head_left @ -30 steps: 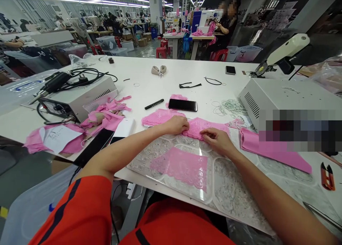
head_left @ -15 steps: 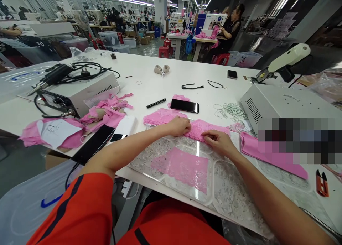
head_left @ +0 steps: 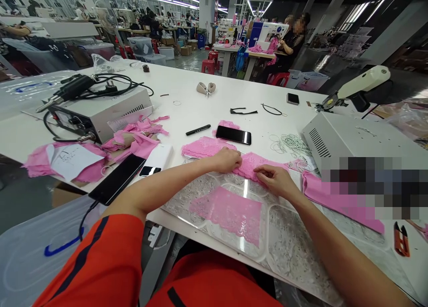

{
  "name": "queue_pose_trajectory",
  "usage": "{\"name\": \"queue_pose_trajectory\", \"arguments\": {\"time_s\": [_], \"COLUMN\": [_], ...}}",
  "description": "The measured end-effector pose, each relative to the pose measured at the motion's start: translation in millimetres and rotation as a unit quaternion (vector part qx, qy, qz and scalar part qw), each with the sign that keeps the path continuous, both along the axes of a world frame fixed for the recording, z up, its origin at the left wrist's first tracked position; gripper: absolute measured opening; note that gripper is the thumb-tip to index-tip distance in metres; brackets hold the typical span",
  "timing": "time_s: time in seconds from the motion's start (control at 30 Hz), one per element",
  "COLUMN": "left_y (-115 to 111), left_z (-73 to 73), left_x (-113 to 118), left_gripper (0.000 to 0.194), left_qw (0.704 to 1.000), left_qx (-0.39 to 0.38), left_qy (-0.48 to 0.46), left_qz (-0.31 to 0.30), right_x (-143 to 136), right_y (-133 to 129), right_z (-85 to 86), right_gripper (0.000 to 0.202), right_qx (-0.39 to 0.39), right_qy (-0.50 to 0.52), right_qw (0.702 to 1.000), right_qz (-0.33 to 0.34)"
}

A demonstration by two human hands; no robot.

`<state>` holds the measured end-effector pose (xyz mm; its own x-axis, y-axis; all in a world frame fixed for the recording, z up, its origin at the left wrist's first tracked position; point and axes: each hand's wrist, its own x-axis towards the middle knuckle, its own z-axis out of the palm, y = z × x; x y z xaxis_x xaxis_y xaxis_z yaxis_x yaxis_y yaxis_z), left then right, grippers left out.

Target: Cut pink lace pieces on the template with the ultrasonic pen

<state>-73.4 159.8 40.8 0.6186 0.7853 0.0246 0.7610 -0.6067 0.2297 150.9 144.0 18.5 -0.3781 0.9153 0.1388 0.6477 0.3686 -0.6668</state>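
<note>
A pink lace piece [head_left: 249, 165] lies on the far part of a clear patterned board [head_left: 294, 235]. My left hand [head_left: 229, 159] is closed at the lace's left end, its fingertips mostly hidden by the knuckles. At the near edge of the same lace, my right hand [head_left: 272, 177] has bent fingers and thumb close together on the fabric. Nearer my body, a flat pink lace panel [head_left: 230, 213] shows within a rounded frame of the board. Another stack of pink lace [head_left: 205, 146] sits beyond my left forearm.
A black phone [head_left: 233, 134] and a marker [head_left: 198, 130] lie beyond my hands. Grey machine boxes stand left [head_left: 117, 110] and right [head_left: 368, 137]. Folded pink fabric [head_left: 317, 188] and orange-handled snips [head_left: 401, 240] are at right. Pink garments [head_left: 137, 137] and a tablet [head_left: 117, 180] lie left.
The view has tilted slightly, so the scene sits a little lower and further right. Both hands stay at nearly the same places on the lace.
</note>
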Motion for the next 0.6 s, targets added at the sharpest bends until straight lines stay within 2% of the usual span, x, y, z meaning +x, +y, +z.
{"name": "queue_pose_trajectory", "arguments": {"time_s": [0.13,0.3,0.4,0.6], "left_y": [1,1,1,3], "left_z": [0.1,0.8,0.5,-2.0], "left_x": [0,0,0,-3], "left_gripper": [0.021,0.022,0.021,0.013], "left_qw": [1.000,1.000,1.000,1.000], "left_qx": [-0.007,-0.014,-0.016,-0.012], "left_qy": [-0.003,-0.002,-0.005,-0.017], "left_qz": [0.011,0.019,0.023,0.011], "right_x": [-17,-39,-42,-37], "right_y": [-3,0,3,8], "right_z": [1.3,-4.8,-8.2,-6.3], "right_gripper": [0.024,0.020,0.017,0.025], "right_qx": [0.047,0.081,0.079,0.047], "right_qy": [-0.012,-0.042,-0.044,-0.028], "right_qw": [0.999,0.996,0.996,0.998], "right_qz": [0.008,0.013,0.007,0.012]}}
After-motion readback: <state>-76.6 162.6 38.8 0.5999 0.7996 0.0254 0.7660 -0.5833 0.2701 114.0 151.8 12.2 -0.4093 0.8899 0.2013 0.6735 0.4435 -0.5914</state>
